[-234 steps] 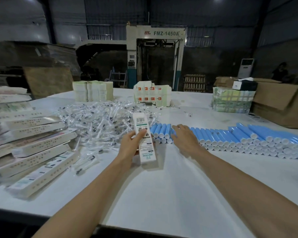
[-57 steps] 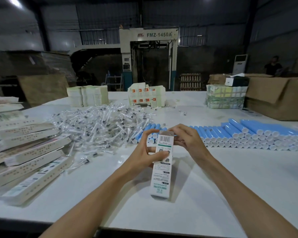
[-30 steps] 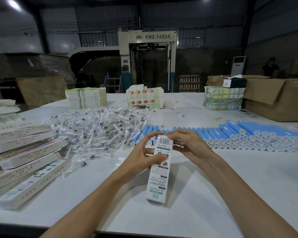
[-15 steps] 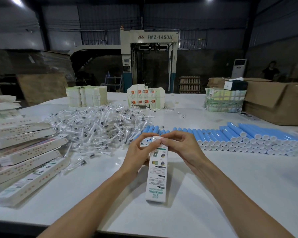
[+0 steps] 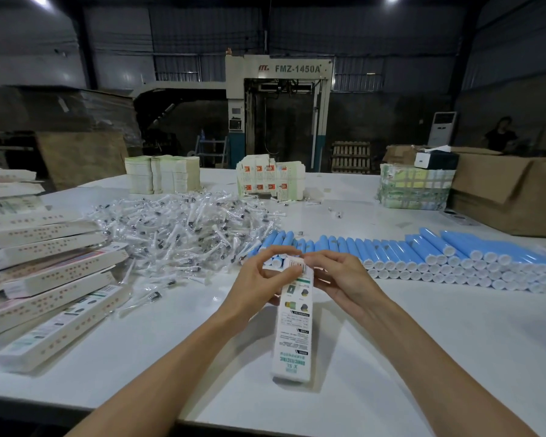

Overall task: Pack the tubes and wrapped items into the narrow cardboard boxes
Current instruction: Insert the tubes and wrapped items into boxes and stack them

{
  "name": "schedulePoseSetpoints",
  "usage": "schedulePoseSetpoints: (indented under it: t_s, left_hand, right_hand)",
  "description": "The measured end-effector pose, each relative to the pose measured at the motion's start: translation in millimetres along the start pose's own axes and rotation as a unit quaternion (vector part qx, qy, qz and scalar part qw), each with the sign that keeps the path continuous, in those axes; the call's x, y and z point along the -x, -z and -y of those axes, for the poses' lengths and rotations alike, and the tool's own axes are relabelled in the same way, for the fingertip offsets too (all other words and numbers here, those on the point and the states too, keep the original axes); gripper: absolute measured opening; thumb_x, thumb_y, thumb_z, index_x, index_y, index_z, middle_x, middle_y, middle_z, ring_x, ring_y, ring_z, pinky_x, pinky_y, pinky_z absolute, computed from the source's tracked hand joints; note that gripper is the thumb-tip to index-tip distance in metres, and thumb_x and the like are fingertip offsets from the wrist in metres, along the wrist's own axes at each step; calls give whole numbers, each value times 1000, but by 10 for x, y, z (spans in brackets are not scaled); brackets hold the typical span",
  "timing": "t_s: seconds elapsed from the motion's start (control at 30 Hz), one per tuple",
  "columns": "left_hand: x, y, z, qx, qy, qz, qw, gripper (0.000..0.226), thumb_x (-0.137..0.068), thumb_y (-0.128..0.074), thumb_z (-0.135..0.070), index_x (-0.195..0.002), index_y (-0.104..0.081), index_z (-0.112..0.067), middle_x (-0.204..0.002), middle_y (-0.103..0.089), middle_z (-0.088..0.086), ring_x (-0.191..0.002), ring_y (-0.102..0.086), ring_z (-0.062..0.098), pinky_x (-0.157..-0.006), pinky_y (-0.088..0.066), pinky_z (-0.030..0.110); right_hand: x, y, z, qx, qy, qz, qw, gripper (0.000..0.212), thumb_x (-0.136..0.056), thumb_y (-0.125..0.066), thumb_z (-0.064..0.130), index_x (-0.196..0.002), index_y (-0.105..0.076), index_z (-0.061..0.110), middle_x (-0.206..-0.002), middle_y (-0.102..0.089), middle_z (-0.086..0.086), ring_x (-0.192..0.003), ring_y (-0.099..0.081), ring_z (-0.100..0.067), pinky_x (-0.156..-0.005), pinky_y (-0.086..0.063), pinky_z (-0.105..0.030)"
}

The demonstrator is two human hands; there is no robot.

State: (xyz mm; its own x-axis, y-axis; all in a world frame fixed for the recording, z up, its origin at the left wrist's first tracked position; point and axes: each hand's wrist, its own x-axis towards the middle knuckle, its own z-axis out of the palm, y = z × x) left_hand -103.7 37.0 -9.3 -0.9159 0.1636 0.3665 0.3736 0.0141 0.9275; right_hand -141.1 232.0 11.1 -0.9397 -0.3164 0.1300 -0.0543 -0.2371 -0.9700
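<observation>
Box (image 5: pixel 292 329) stood on end on the table (image 5: pixel 423 342), leaning slightly. Left hand (image 5: pixel 259 285) and right hand (image 5: pixel 344 279) each pinched its top end, fingers curled. Probably closing the flap; next it needs tucking in squarely. Tubes (image 5: pixel 423 253) and wrapped items (image 5: pixel 183 228) lay just beyond.

on my feed the narrow white box (image 5: pixel 292 329) stands on its bottom end, leaning a bit, green print upside down, its top end pinched between the left hand (image 5: pixel 259 285) and right hand (image 5: pixel 344 279). behind it the blue tubes (image 5: pixel 423 257) lie side by side in a long layered row, white caps facing me. the wrapped items (image 5: pixel 183 228) sit in a loose clear-plastic heap to the left. more boxes (image 5: pixel 44 279) lie flat, fanned out at far left.
</observation>
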Motion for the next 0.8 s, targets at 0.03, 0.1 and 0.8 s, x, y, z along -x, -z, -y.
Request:
schedulePoseSetpoints:
  t_s: [0.03, 0.1, 0.8]
  left_hand:
    - [-1, 1, 9, -8, 0, 11, 1000, 33, -97, -80, -42, -128, -69, -34, -94, -83, 15, -89, -82, 32, -66, -64, 37]
    - [-11, 5, 22, -14, 2, 26, 1000, 34, -96, -80, -42, -127, -69, -32, -93, -83, 15, -88, -82, 32, -66, -63, 35]
    - [-23, 43, 48, 47, 52, -61, 996, 29, -88, -86, -41, -111, -75, -26, -96, -81, 20, -81, -78, 30, -66, -59, 35]
  right_hand:
    - [-3, 7, 13, 9, -17, 1, 1000, 8, -89, -73, 3, -90, -79, -2, -102, -77, -22, -93, -76, -31, -79, -62, -33]
    - [-4, 36, 52, 13, -51, 17, 998, 9, -87, -72, -1, -81, -78, 0, -98, -77, -21, -89, -75, -29, -81, -62, -35]
    - [15, 10, -35, 99, 86, 36, 991, 15, -88, -82, 12, -101, -83, 7, -104, -79, -16, -106, -76, -31, -102, -57, -42]
